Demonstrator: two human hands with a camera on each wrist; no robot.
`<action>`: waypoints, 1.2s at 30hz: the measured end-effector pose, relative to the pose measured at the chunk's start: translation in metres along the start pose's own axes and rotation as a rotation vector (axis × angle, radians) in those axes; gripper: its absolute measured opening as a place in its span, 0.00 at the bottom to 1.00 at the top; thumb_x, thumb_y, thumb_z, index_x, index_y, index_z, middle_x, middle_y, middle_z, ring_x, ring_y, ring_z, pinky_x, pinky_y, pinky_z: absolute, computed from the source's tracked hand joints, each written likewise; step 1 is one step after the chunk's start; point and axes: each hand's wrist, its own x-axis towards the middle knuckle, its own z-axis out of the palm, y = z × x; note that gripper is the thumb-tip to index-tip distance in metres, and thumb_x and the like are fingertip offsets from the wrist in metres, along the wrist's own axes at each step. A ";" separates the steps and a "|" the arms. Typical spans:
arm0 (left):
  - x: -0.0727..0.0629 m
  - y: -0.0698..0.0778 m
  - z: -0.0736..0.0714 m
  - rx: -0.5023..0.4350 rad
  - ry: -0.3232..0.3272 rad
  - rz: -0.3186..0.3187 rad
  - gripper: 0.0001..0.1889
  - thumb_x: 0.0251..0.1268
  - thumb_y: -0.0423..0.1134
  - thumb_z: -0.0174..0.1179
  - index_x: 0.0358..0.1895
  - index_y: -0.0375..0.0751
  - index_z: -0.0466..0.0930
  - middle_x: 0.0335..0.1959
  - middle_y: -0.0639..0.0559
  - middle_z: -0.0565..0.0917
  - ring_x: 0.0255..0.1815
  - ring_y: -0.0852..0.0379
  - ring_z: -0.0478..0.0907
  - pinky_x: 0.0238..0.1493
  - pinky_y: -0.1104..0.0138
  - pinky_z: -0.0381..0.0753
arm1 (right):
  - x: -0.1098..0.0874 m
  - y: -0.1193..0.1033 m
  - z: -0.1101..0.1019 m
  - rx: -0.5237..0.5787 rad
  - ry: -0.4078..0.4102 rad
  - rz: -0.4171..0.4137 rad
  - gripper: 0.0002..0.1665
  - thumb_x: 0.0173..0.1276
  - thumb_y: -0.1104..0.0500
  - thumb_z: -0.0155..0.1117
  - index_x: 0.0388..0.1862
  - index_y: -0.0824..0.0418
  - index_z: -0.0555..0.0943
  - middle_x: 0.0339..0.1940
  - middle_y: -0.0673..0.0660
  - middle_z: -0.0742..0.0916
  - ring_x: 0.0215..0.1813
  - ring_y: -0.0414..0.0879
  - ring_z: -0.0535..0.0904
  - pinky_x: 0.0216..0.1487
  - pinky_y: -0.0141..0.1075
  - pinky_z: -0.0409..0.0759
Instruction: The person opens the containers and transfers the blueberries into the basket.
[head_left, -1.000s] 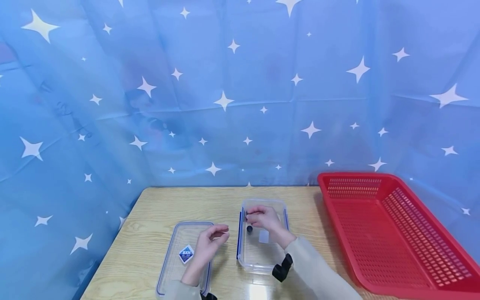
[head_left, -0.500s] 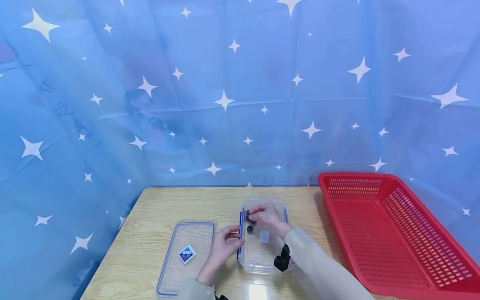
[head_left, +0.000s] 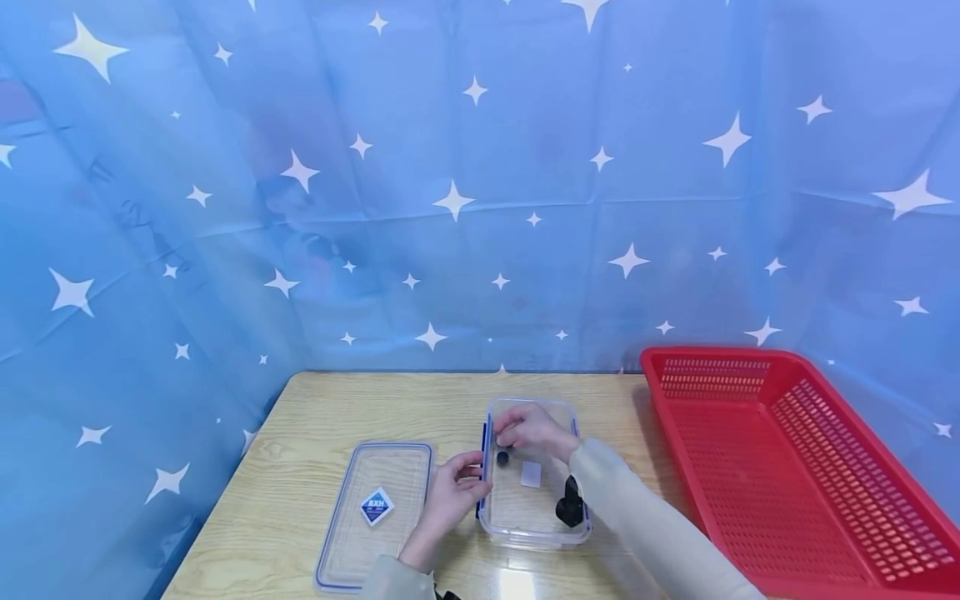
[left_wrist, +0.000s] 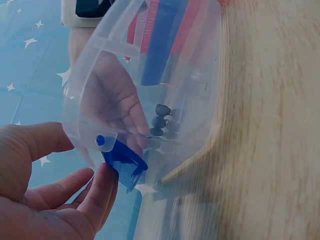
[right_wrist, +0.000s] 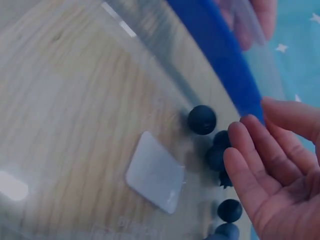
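A clear plastic food container stands uncovered on the table with several blueberries along its left wall. My left hand grips that left side, thumb at the rim and fingertips against the blue latch. Inside the container, my right hand hovers over the berries with fingers lightly bent and thumb apart. In the right wrist view, no berry shows between its fingers, and its fingertips cover part of the cluster. A pale square label is on the container's bottom.
The container's lid, clear with a blue seal and a blue-and-white sticker, lies flat on the left. A large red perforated basket stands on the right. A blue star-patterned curtain hangs behind the wooden table.
My left hand has moved right from above the lid to the container's left side and taken hold there. My right hand has shifted only slightly above the berries.
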 end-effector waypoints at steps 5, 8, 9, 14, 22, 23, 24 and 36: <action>-0.002 0.000 0.000 -0.022 0.006 0.002 0.24 0.49 0.19 0.60 0.52 0.13 0.68 0.47 0.24 0.75 0.47 0.34 0.75 0.47 0.66 0.83 | -0.001 0.003 0.003 -0.030 0.010 -0.025 0.12 0.51 0.72 0.66 0.37 0.72 0.82 0.29 0.56 0.86 0.26 0.39 0.76 0.28 0.30 0.79; -0.003 0.000 0.001 -0.024 0.006 0.001 0.24 0.49 0.19 0.60 0.52 0.14 0.68 0.47 0.24 0.74 0.47 0.35 0.76 0.46 0.67 0.83 | -0.002 0.006 0.005 -0.030 0.017 -0.037 0.12 0.50 0.73 0.66 0.37 0.72 0.82 0.30 0.59 0.86 0.28 0.40 0.77 0.28 0.29 0.78; -0.003 0.000 0.001 -0.024 0.007 0.002 0.24 0.49 0.19 0.60 0.52 0.14 0.68 0.47 0.24 0.74 0.47 0.35 0.76 0.46 0.67 0.83 | -0.002 0.007 0.006 -0.035 0.020 -0.044 0.13 0.50 0.74 0.66 0.37 0.72 0.82 0.31 0.59 0.86 0.28 0.40 0.78 0.29 0.29 0.79; -0.002 0.000 0.001 -0.025 0.010 0.018 0.24 0.48 0.19 0.60 0.51 0.13 0.68 0.46 0.24 0.75 0.46 0.34 0.76 0.46 0.65 0.84 | -0.004 0.007 0.007 -0.065 0.024 -0.079 0.13 0.48 0.76 0.66 0.36 0.74 0.81 0.30 0.62 0.85 0.30 0.42 0.79 0.29 0.30 0.80; -0.002 -0.001 0.002 0.017 0.027 0.015 0.24 0.47 0.19 0.61 0.51 0.14 0.70 0.46 0.25 0.76 0.44 0.37 0.77 0.45 0.66 0.84 | -0.007 0.004 0.009 -0.258 0.020 -0.086 0.12 0.44 0.75 0.70 0.31 0.70 0.83 0.26 0.57 0.86 0.28 0.42 0.80 0.29 0.29 0.81; -0.002 -0.001 0.002 0.022 0.030 0.015 0.23 0.47 0.19 0.62 0.51 0.15 0.70 0.46 0.26 0.76 0.44 0.37 0.77 0.45 0.66 0.84 | -0.007 0.005 0.010 -0.274 0.016 -0.089 0.12 0.44 0.75 0.70 0.31 0.70 0.83 0.26 0.57 0.86 0.28 0.41 0.80 0.29 0.28 0.81; -0.002 0.000 0.002 0.021 0.032 0.012 0.23 0.47 0.19 0.62 0.51 0.15 0.70 0.46 0.26 0.76 0.45 0.37 0.77 0.45 0.66 0.84 | -0.007 0.005 0.010 -0.289 0.012 -0.097 0.12 0.44 0.74 0.71 0.31 0.70 0.83 0.26 0.57 0.86 0.28 0.41 0.81 0.29 0.28 0.81; -0.003 0.000 0.001 0.035 0.031 0.021 0.23 0.48 0.19 0.62 0.50 0.15 0.71 0.45 0.26 0.76 0.44 0.37 0.77 0.44 0.64 0.84 | -0.003 0.011 0.012 -0.318 -0.039 -0.164 0.11 0.44 0.73 0.73 0.29 0.69 0.83 0.25 0.57 0.85 0.26 0.38 0.77 0.27 0.26 0.80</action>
